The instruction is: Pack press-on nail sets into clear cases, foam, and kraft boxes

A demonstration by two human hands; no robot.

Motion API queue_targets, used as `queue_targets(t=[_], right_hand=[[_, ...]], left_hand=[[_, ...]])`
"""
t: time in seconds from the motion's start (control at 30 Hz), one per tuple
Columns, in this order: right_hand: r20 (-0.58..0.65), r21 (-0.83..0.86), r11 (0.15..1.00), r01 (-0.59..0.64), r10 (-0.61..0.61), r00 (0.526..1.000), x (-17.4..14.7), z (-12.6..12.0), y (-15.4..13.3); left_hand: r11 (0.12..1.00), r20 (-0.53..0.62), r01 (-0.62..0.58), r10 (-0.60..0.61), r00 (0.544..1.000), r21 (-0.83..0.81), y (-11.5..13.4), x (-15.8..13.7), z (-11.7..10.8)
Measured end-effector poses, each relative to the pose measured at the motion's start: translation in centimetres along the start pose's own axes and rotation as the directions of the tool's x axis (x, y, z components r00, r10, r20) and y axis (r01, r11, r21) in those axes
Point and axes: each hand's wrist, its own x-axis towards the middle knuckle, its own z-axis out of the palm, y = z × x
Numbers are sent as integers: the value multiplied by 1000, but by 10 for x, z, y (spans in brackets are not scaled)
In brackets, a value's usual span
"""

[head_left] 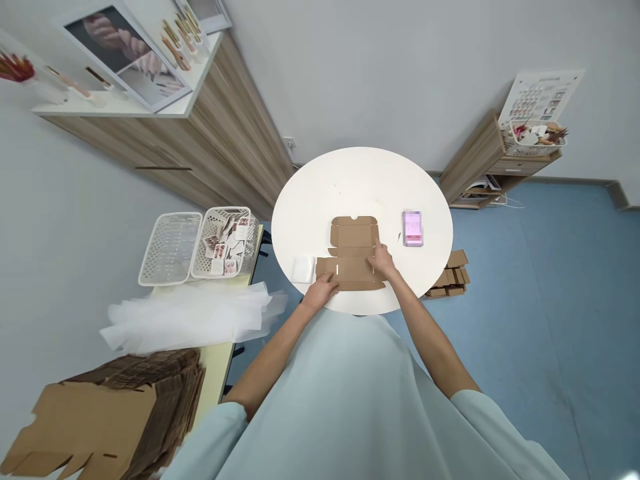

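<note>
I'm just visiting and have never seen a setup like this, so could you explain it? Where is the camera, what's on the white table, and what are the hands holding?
There's no machine here: a person works with two bare hands. The only picture comes from a camera worn on the head, looking forward and down, so the pale blue clothing fills the bottom. On the white table lies an unfolded piece of brown cardboard. The left hand touches its near left part, the right hand its right side; whether they grip or just press, I can't tell. To its left is a whitish packet; to its right, a pink-purple item, too pixelated to read. Off to the left are white baskets and a stack of flat cardboard.
</note>
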Motion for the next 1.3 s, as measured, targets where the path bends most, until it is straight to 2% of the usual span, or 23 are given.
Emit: queue_targets(t=[0.17,0.33,0.47,0.57,0.7,0.77,0.87,0.93,1.0,1.07,1.13,1.23,1.3], right_hand=[[-48,-41,996,82,-84,995,8,9,2],[-64,-131,986,103,-112,992,9,12,-4],[-11,-45,986,158,-159,987,14,10,-14],[28,35,987,155,-156,987,14,7,-17],[93,70,975,210,-216,972,3,8,-7],[153,30,968,248,-249,956,-8,11,2],[227,-54,965,255,-237,945,-25,17,16],[235,-80,966,246,-221,946,-32,20,21],[226,-90,967,240,-215,950,-35,20,23],[216,-101,967,234,-208,954,-35,19,21],[207,-111,966,232,-206,956,-32,17,19],[198,-120,962,247,-221,955,-28,15,17],[196,-118,960,256,-230,953,-27,15,17]], left_hand=[[1000,-36,-17,16,999,-23,-5,1,-1],[999,-43,-47,48,998,21,-8,2,2],[998,-25,-59,60,998,37,-8,2,0],[999,-25,-42,43,999,25,-6,2,-2],[999,-81,21,-23,996,-26,-4,3,-2],[996,-110,56,-63,992,-67,-3,3,0],[987,-138,97,-114,984,-124,0,4,4],[968,-188,152,-189,964,-198,2,7,4],[928,-244,223,-300,922,-299,2,13,2],[898,-254,271,-367,895,-346,2,21,-4],[910,-210,278,-350,913,-307,2,30,-11],[952,-144,234,-263,954,-196,8,37,-16],[969,-153,208,-228,962,-137,13,36,-16]])
